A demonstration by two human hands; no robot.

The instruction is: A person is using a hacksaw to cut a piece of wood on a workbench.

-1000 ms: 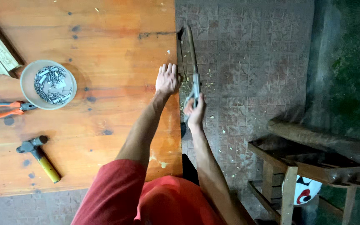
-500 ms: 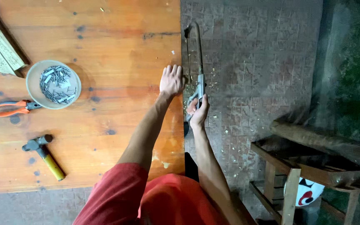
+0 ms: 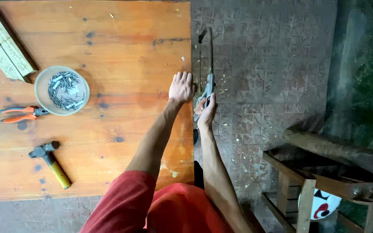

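Since earlier frames, hacksaw (image 3: 209,64) had advanced up-frame along table edge (image 3: 191,51), centre frame. Right hand (image 3: 207,113) closed around its handle; left hand (image 3: 181,87) lay flat, fingers spread, bracing the tabletop.

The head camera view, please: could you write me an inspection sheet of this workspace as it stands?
Surface: orange-brown wooden tabletop, dark spots and pale scuffs; its right edge meets a grey patterned floor.
Job's things: hacksaw, frame running along the table's right edge, away from the person.
Clutter: bowl of nails; orange-handled pliers; hammer with a yellow handle; carved pale wooden strips at top left.
Grippers: left hand flat on the table edge, open; right hand closed on the hacksaw handle.
Cables: nothing seen.
Surroundings: wooden stool or frame at lower right; pale chips scattered on the floor.
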